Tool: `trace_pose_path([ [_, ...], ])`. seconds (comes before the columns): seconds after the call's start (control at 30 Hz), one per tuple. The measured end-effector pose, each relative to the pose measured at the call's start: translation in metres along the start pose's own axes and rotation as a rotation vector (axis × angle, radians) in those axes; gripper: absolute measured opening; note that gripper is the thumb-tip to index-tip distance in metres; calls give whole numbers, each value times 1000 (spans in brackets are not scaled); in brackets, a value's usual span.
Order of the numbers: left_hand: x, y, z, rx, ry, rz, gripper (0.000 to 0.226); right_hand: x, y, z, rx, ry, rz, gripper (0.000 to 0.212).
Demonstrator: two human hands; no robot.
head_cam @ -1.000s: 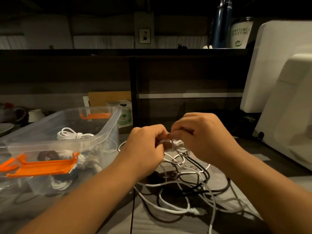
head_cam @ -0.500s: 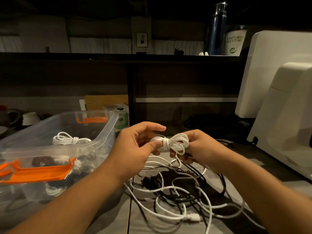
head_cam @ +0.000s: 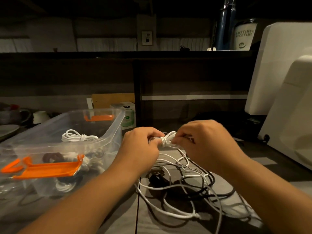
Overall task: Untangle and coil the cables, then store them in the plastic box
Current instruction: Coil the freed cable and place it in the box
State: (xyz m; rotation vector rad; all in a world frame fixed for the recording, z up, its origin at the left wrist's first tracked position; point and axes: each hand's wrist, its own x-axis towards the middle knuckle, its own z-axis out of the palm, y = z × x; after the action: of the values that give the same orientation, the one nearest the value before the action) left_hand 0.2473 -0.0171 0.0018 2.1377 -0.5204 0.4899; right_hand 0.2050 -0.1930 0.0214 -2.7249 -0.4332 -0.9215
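Observation:
My left hand [head_cam: 141, 146] and my right hand [head_cam: 205, 142] both pinch a small white coiled cable [head_cam: 167, 140], held between them above the table. Its middle is wrapped with turns of its own cord. Beneath the hands lies a tangle of white and black cables [head_cam: 187, 188] on the grey table. To the left stands the clear plastic box [head_cam: 116, 125] with orange latches; a coiled white cable [head_cam: 76, 136] and several other coils, dark and white, lie inside it.
A large white appliance [head_cam: 290, 98] fills the right side. A dark shelf unit [head_cam: 185, 78] rises behind the table. A small white-and-green box [head_cam: 128, 116] sits behind the plastic box, with cups and a plate [head_cam: 8, 130] at far left.
My left hand has closed from open fingers onto the coil's left end. My right hand has shifted its grip on the coil's right end. The view has tilted slightly.

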Motion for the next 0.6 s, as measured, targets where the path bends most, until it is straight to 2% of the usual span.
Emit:
trace_pose_path([
  [0.1,-2,3,-1,63,-133,83,21,0,3,-3,-34,111,-78,25],
  [0.2,-3,6,-4,104,-214,149,22,2,7,1,96,42,36,14],
  [0.3,-5,5,-6,47,-209,169,23,3,11,5,274,-7,200,10],
  [0.37,-7,4,-5,-29,-197,129,30,2,9,6,293,-29,227,12],
  [0.47,-9,4,-4,-76,-145,105,29,2,8,5,387,-52,257,11],
  [0.6,-10,4,-5,-175,-136,106,30,3,10,-4,789,-198,480,23],
])
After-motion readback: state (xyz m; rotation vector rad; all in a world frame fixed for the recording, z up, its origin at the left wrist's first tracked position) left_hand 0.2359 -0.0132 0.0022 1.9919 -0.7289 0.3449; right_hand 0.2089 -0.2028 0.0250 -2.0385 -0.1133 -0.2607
